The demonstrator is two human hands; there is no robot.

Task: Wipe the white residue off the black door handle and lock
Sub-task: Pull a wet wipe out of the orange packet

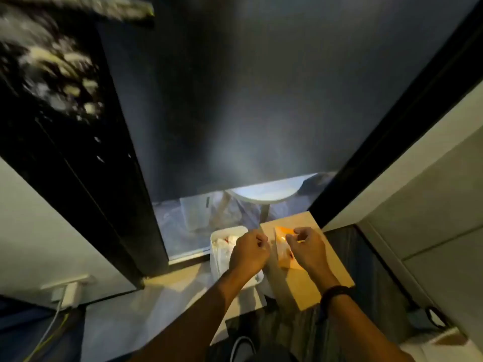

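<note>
Both hands pinch an orange packet point(283, 246) low down: left hand point(249, 253), right hand point(309, 249), likely pulling out a wipe. White residue point(52, 66) waits far left.

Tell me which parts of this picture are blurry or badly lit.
Head view: the residue-smeared black door edge at upper left is streaked with motion blur; the room is dim, the wide lens bends straight edges; the left hand and right hand are fairly sharp.

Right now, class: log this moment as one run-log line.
left hand: closed | right hand: on orange packet | handle: unwiped
</note>
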